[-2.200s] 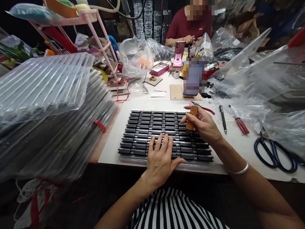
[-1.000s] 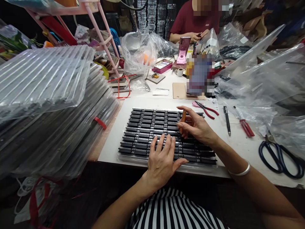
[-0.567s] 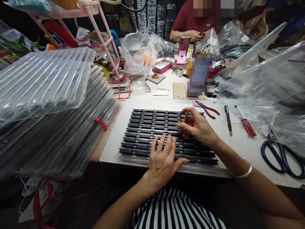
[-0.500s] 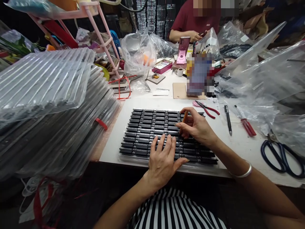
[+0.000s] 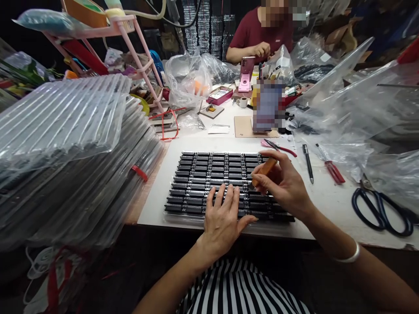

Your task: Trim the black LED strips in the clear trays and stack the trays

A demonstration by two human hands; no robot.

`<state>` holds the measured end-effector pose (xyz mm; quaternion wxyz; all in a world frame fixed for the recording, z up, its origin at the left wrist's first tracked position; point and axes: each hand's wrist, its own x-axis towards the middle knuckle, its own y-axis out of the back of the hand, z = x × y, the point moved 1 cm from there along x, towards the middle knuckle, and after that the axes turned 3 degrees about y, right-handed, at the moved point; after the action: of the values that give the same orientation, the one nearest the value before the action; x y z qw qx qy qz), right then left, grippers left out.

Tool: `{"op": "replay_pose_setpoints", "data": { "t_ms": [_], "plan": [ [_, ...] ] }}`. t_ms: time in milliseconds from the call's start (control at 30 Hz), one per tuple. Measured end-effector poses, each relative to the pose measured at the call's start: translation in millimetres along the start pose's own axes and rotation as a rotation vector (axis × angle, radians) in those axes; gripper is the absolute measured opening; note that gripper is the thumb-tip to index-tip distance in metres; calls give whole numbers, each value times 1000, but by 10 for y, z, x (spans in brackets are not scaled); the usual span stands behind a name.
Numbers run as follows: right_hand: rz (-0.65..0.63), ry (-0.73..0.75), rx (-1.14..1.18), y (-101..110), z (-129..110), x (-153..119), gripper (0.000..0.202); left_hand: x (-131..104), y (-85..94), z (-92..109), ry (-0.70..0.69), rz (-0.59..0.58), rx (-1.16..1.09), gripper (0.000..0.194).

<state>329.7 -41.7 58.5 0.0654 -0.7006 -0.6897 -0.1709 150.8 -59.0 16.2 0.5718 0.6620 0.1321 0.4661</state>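
Note:
A panel of black circuit strips (image 5: 203,174), set in rows with pale pin-like lines, lies in a clear plastic tray (image 5: 183,218) before me. My left hand (image 5: 222,218) rests flat on its lower middle, fingers stretched out. Over the panel's right side, my right hand (image 5: 283,181) is closed around an orange-handled tool (image 5: 266,171). The tool slants down to the left. Its dark tip is at the strips near my left fingertips; whether it touches them I cannot tell.
Stacked clear plastic trays (image 5: 65,117) rise at left. Pliers (image 5: 281,148), a black pen (image 5: 308,163), a red screwdriver (image 5: 332,168) and scissors (image 5: 381,209) lie at right. Plastic bags (image 5: 347,100) heap behind them. Across the table sits a person (image 5: 262,35).
My right hand has moved right and slightly down, and the tool leans over more. My left hand stays flat on the panel. The view has shifted slightly.

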Motion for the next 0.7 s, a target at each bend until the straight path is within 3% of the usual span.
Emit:
{"op": "replay_pose_setpoints", "data": {
  "t_ms": [200,500,700],
  "plan": [
    [127,129,-230,-147,50,-345,33,-4,8,16,18,-41,1,72],
    [95,196,-387,-201,143,-367,31,-38,-9,13,28,-77,-7,74],
    [7,479,-697,-240,107,-379,38,-52,-12,-3,16,-63,-26,73]
  ]
}}
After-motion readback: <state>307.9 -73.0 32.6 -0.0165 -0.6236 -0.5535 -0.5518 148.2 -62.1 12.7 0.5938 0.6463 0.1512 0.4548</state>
